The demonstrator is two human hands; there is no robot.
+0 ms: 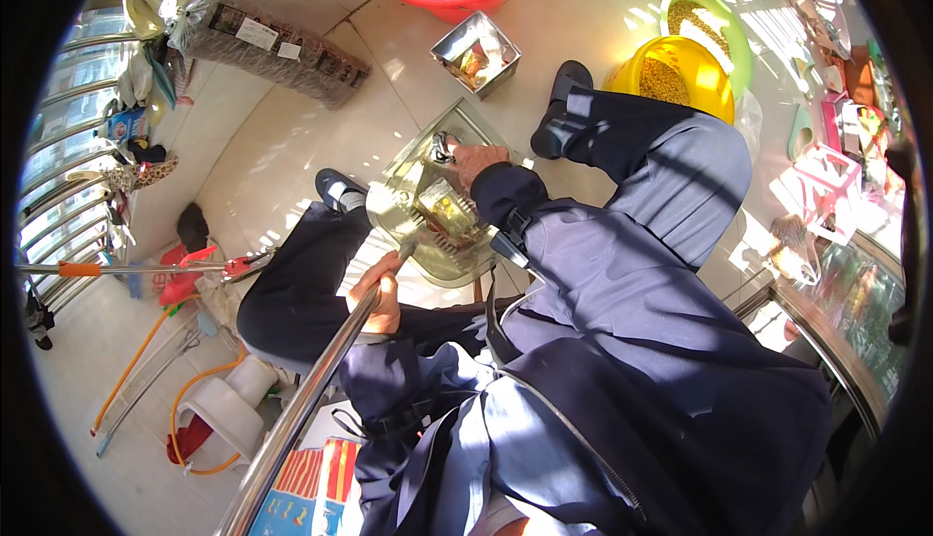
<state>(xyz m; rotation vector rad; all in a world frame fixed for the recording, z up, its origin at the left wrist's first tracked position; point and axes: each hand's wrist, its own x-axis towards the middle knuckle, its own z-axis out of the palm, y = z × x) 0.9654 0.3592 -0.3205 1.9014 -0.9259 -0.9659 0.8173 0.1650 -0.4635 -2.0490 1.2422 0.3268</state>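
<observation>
My left hand point(377, 293) is wrapped round a shiny metal pole point(309, 390). The pole slants up from the lower left, and its far end reaches the near side of a greenish see-through plastic bin point(455, 271) between my legs. Over the bin's far part, my right hand point(476, 160) is closed, its fingertips at a small shiny metal piece point(444, 146) whose kind I cannot make out. A small clear box with yellow-green contents point(447, 207) sits in the bin, beside dark toothed edges. My right sleeve covers part of the bin's right side.
Beyond the bin stands a square metal tin point(476, 54), with a red basin point(457, 3) behind it. A yellow bucket point(671, 79) and a green basin point(743, 35) hold grains at the right. A long plastic-wrapped bundle point(277, 53) lies along the left wall.
</observation>
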